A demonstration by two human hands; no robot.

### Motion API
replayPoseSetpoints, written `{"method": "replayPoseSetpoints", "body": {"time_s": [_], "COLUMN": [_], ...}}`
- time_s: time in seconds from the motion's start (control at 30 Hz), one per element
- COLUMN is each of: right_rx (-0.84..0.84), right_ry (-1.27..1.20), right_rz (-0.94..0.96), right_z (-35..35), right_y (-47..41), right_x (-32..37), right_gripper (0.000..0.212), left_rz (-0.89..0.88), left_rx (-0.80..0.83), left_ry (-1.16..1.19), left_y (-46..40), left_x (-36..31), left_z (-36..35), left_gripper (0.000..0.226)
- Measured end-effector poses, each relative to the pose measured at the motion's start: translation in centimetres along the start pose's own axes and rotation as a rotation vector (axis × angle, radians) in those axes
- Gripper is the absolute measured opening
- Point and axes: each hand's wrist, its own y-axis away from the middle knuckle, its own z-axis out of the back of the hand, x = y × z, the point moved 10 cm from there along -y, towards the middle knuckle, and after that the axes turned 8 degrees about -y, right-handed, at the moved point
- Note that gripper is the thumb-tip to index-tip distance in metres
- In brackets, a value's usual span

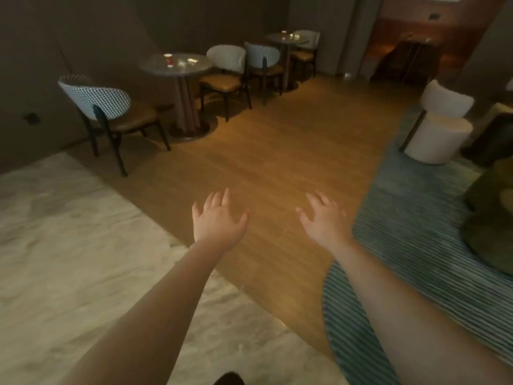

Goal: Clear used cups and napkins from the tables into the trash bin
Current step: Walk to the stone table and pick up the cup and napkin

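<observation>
From the head view, the left hand (219, 218) and the right hand (323, 218) are both stretched out in front over the wooden floor (277, 151), palms down, fingers spread and holding nothing.

The things to clear are well ahead. On the nearer round counter (194, 68) at upper left stands a red cup (168, 60) near its left edge, with something small and pale beside it, probably a napkin (192, 61), though it is too blurred to be sure. A checked chair (95, 100) stands this side of that counter and a light-backed chair (226, 58) beyond it. Further back a second counter (302, 40) carries another red cup (283, 35) and a pale scrap I cannot make out. No trash bin is in view.

The step in hand looks like the walk up to the first counter. To do it well, approach along the open wood floor between the checked chair and the striped rug (416, 232), stop at the counter's open side, take the cup upright round its middle with one hand in case liquid remains, and gather the napkin with the other, so one trip clears that counter.
</observation>
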Motion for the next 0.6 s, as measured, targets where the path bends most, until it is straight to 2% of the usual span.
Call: {"method": "replayPoseSetpoints", "body": {"time_s": [0.27,0.43,0.6], "right_rx": [0.120,0.161,0.200], "right_ry": [0.035,0.018,-0.021], "right_rz": [0.039,0.068,0.086], "right_z": [-9.0,-15.0,-18.3], "right_y": [-9.2,-20.9,-34.6], "right_x": [1.2,4.6,10.6], "right_gripper": [0.064,0.062,0.063], "left_rz": [0.076,0.098,0.093], "left_rx": [0.061,0.093,0.116], "left_ry": [-0.054,-0.071,-0.062], "left_y": [-7.8,-19.4,-32.9], "left_x": [5.6,9.6,13.7], "left_z": [-6.5,-10.3,-10.3], "left_gripper": [0.080,0.080,0.079]}}
